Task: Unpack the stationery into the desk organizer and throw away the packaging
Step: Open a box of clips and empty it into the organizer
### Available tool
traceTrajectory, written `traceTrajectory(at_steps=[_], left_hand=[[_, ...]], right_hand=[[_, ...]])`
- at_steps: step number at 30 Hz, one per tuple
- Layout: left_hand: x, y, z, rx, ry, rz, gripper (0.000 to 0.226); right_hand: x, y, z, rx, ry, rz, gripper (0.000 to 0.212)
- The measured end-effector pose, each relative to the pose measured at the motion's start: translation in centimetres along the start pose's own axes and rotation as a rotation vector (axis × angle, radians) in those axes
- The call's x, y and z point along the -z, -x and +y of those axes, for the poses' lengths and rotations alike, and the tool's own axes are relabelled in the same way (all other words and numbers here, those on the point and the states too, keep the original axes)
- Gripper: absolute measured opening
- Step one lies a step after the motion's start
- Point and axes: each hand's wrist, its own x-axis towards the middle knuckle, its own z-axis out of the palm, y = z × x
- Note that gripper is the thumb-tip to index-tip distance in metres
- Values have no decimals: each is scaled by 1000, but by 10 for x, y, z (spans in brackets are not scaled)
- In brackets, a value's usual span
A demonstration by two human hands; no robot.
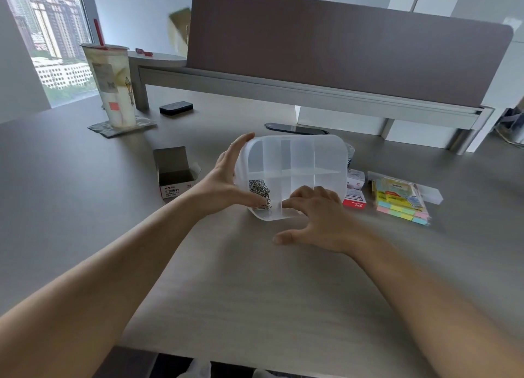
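Note:
A translucent white desk organizer (295,156) with several compartments is tilted toward me at the desk's middle. A heap of metal paper clips (259,191) lies in its near-left compartment. My left hand (226,179) grips the organizer's left wall, fingers over the top corner and thumb at the lower edge. My right hand (314,216) rests its fingers on the near rim, thumb spread out over the desk. The opened paper clip box (175,173) stands to the left, flaps up. Small red-and-white boxes (354,196) and wrapped sticky notes (399,199) lie to the right.
A tall drink cup (113,85) with a red straw stands on a coaster at the back left, a black eraser-like block (176,108) beside it. A grey partition screen (340,51) closes the desk's far side. A black cable hatch (295,128) lies behind the organizer.

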Motion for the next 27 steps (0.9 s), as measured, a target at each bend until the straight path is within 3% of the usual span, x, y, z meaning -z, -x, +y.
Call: traceTrajectory(at_steps=[6,13,24,27], left_hand=[[2,-2,-1,2,29,0,90],[3,-4,-4,-6,85,-1,93],[7,-11,-8,-20,275,-50,103],[10,-13,-8,-50,333,-63,85]], right_hand=[[-9,1,5,30,53,187,50],[-8,6,7,15,-178,387,17],[7,-3,-18,-17,-505,607,7],[4,-14,-30,41,-451,575,6]])
